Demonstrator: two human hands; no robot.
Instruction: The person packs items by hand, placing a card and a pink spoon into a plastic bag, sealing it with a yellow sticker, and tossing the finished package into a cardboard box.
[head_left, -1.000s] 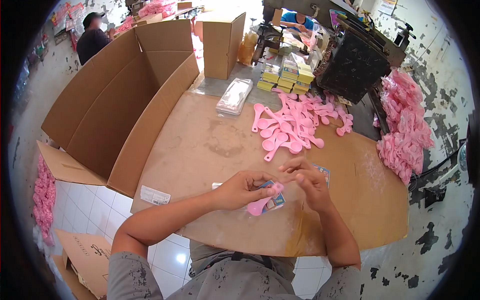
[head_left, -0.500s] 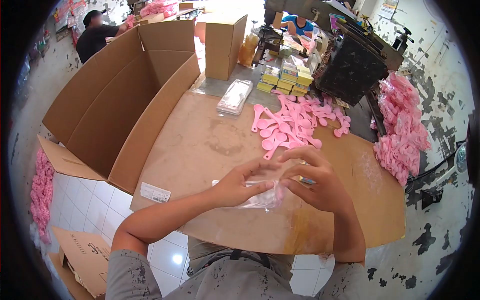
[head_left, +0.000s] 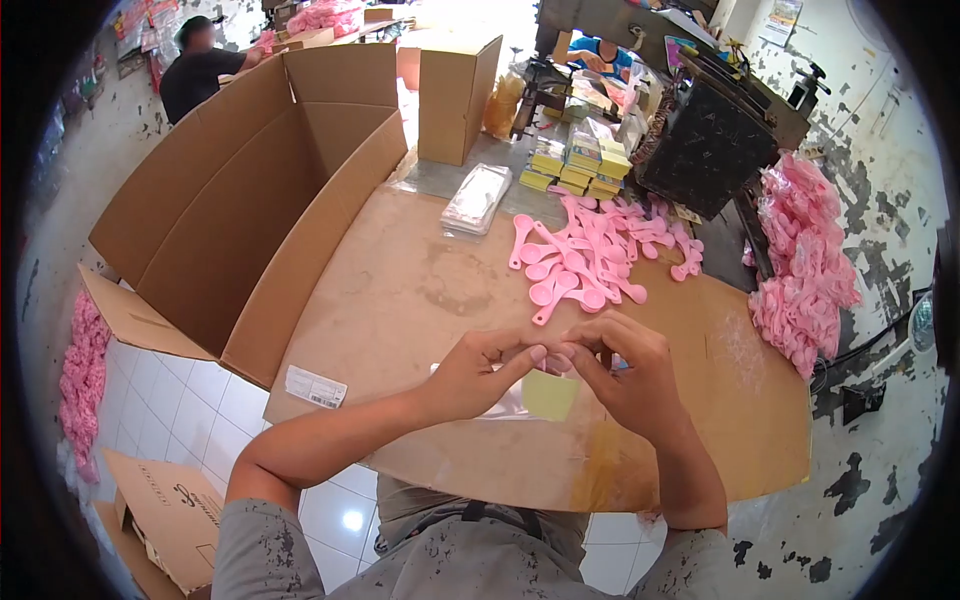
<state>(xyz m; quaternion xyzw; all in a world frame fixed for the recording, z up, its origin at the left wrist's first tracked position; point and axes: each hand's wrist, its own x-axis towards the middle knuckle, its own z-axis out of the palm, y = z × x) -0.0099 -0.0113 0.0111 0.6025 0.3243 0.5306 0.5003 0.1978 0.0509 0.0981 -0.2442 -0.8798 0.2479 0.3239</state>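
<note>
My left hand [head_left: 480, 372] is closed, thumb and forefinger pinching at the middle of the work surface. My right hand [head_left: 628, 372] is closed too, its fingertips meeting the left's over what looks like the top edge of a thin clear plastic bag. A yellow-green card [head_left: 550, 398] hangs just below the fingertips; whether it is inside the bag is hard to tell. A bluish bit, perhaps another card, shows in my right palm. Under my hands lies clear plastic [head_left: 507, 408] on the cardboard sheet [head_left: 400, 320]. Beyond them spreads a pile of pink spoons [head_left: 585, 255].
A large open carton [head_left: 240, 215] stands at left, a tall box [head_left: 455, 105] behind. Clear bags [head_left: 477, 200] and yellow card stacks [head_left: 580, 160] sit at the back, near a black machine [head_left: 705, 140]. Bagged pink items [head_left: 800, 260] hang at right. Two people work farther off.
My hands have come together, fingertips now pinched where they were apart and curved. The yellow-green card has come into view beneath them. The camera view has shifted slightly.
</note>
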